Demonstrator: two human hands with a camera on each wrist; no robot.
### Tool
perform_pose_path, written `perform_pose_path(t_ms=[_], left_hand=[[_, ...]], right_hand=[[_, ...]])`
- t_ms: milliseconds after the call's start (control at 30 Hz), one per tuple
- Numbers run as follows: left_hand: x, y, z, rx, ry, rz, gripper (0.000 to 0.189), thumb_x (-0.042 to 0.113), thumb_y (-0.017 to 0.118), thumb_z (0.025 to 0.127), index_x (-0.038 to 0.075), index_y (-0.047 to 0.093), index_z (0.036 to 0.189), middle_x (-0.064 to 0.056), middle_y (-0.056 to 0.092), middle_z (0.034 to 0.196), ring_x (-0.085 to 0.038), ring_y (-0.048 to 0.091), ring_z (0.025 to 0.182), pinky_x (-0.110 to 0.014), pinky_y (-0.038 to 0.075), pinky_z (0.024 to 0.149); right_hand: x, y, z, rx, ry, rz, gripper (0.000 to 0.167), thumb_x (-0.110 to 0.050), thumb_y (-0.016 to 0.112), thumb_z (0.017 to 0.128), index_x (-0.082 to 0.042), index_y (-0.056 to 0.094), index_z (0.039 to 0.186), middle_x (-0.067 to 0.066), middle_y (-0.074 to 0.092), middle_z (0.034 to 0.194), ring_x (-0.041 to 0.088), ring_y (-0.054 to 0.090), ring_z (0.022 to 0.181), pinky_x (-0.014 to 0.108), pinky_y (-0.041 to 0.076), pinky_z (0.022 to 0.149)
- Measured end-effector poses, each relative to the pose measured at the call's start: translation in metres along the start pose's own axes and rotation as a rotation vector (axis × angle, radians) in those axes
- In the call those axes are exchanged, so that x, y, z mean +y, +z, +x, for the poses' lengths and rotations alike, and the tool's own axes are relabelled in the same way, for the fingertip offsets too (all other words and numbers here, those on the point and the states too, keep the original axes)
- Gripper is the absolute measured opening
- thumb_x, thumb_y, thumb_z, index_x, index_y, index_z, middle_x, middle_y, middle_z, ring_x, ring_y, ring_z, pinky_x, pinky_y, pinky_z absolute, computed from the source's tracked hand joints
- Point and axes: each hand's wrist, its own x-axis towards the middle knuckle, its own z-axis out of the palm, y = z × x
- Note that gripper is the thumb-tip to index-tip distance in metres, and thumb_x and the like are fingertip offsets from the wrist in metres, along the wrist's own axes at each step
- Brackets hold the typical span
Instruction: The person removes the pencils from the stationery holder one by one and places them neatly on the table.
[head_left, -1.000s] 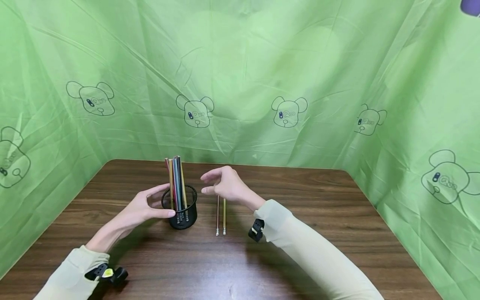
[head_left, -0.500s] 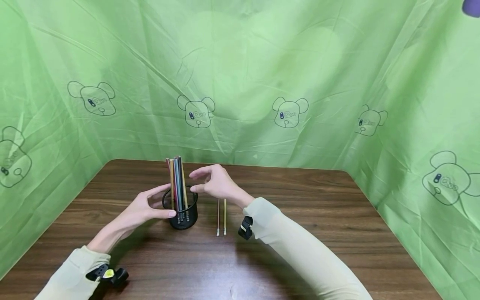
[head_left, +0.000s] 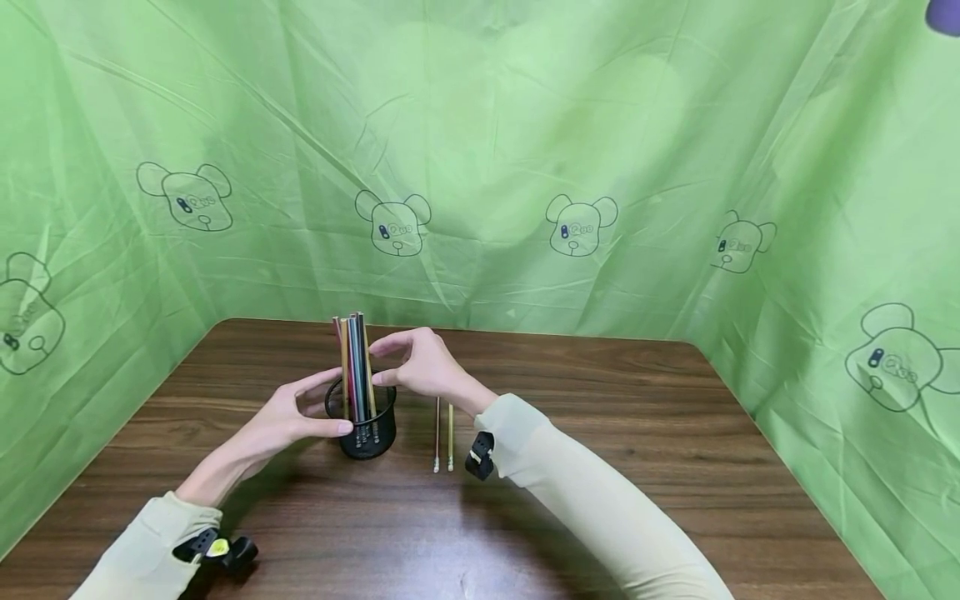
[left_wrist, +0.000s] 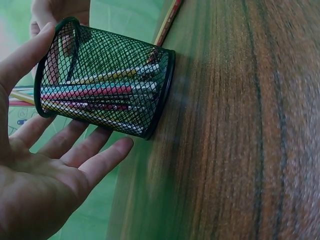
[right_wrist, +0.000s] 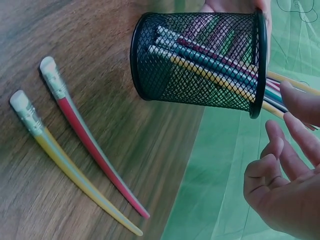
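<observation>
A black mesh pencil cup [head_left: 367, 440] stands on the table, holding several pencils [head_left: 355, 358] with their eraser ends down. My left hand [head_left: 279, 415] holds the cup from the left, thumb at the near rim and fingers around the far side. At the cup's right, my right hand [head_left: 429, 367] has its thumb and index finger apart beside the upper part of a yellow pencil; whether they touch it I cannot tell. Two more pencils, one red [right_wrist: 102, 150] and one yellow [right_wrist: 75, 167], lie side by side on the table to the right of the cup.
The wooden table [head_left: 600, 450] reaches back to a green cloth [head_left: 480, 150] printed with bear faces, which hangs around three sides. A purple object [head_left: 945, 15] shows at the top right corner.
My right hand has moved left, from above the two lying pencils to the pencils in the cup. The left hand and the cup have stayed in place.
</observation>
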Motion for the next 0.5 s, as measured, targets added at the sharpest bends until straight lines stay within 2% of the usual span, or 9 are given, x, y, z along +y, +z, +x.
perform_pose_path(t_ms=[267, 500], left_hand=[[0.0004, -0.0003, -0.0002, -0.003, -0.004, 0.002, 0.083, 0.011, 0.081, 0.093, 0.004, 0.037, 0.163, -0.021, 0.046, 0.159, -0.040, 0.050, 0.139, -0.023, 0.046, 0.098], [0.0001, 0.0002, 0.0003, -0.003, 0.005, -0.004, 0.085, 0.011, 0.083, 0.092, 0.001, 0.037, 0.162, -0.022, 0.046, 0.159, -0.039, 0.053, 0.136, -0.023, 0.046, 0.099]], right_hand=[[0.0000, 0.0038, 0.0027, 0.005, -0.007, 0.006, 0.037, -0.011, 0.092, 0.082, -0.015, 0.081, 0.117, -0.005, 0.078, 0.113, 0.007, 0.066, 0.077, 0.025, 0.052, 0.071], [-0.0025, 0.0082, 0.0030, 0.007, 0.003, 0.050, 0.039, -0.008, 0.092, 0.081, -0.014, 0.081, 0.117, 0.004, 0.078, 0.118, 0.018, 0.070, 0.081, 0.025, 0.053, 0.071]])
